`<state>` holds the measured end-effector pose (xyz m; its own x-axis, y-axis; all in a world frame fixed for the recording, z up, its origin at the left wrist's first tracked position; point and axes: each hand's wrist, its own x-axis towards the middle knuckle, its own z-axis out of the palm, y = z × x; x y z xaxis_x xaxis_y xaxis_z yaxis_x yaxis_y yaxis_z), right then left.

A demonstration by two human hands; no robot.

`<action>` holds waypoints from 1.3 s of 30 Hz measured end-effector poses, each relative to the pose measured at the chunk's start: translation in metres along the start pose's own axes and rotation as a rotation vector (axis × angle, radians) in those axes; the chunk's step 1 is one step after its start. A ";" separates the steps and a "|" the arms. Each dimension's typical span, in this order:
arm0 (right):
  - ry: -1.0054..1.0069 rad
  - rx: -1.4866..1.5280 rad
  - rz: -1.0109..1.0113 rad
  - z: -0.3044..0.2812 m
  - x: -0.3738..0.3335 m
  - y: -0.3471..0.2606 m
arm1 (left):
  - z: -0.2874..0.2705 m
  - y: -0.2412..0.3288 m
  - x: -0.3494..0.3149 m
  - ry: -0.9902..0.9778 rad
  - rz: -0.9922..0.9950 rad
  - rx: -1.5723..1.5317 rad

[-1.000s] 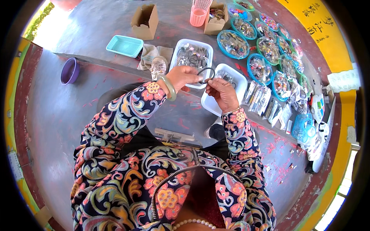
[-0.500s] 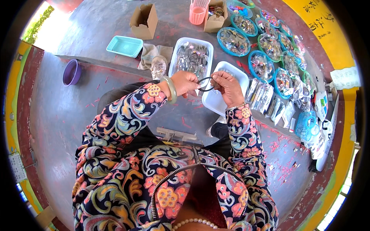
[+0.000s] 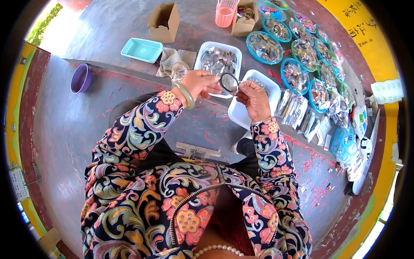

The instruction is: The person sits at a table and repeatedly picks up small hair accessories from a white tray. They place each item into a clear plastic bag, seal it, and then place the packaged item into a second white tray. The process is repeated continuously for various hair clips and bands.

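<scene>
A thin black ring (image 3: 222,78), bracelet-sized, is held up between my two hands above the white tubs. Its round opening faces me more fully. My right hand (image 3: 255,100) pinches its lower right edge between thumb and fingers. At the ring's left side, my left hand (image 3: 197,84) has its fingers closed against the rim; part of that contact is hidden. Beyond the ring stands a white tub (image 3: 238,56) full of small items in clear plastic. Under my right hand is a second white tub (image 3: 237,113), with some clear packets at its far end.
Blue and green round baskets (image 3: 264,46) of packaged goods crowd the right. Clear packets (image 3: 297,113) lie nearer. Cardboard box (image 3: 165,21), turquoise tray (image 3: 141,50) and grey cloth (image 3: 167,62) sit on the raised ledge. A purple bucket (image 3: 81,79) stands at left. Red scraps litter the floor.
The ring has tilted up from a flattened, edge-on look to a rounder face toward me. My left hand has shifted slightly left and up, and the view has moved a little.
</scene>
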<state>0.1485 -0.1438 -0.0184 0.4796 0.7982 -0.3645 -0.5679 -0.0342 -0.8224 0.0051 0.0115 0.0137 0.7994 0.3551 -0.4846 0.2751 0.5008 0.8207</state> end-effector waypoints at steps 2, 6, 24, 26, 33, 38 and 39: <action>0.002 -0.042 -0.004 0.001 0.000 -0.001 | 0.000 0.004 -0.002 0.023 -0.003 0.059; -0.071 -0.112 0.013 0.003 0.000 -0.002 | -0.003 0.008 0.000 0.093 0.067 0.114; -0.037 -0.014 -0.028 0.018 -0.003 0.009 | 0.009 -0.005 -0.006 -0.036 0.012 0.183; -0.049 0.010 -0.016 0.017 -0.002 0.009 | 0.011 -0.004 -0.008 -0.058 0.009 0.222; -0.002 0.026 -0.081 0.013 0.001 0.014 | 0.010 -0.009 -0.006 -0.045 0.004 -0.012; 0.019 0.062 -0.083 0.021 0.001 0.010 | 0.004 -0.013 -0.001 -0.031 0.078 -0.141; 0.012 0.065 -0.091 0.019 0.002 0.011 | 0.004 -0.013 0.000 -0.037 0.080 -0.159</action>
<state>0.1303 -0.1310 -0.0197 0.5384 0.7892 -0.2952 -0.5638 0.0770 -0.8223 0.0033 0.0020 0.0046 0.8353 0.3707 -0.4059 0.1242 0.5920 0.7963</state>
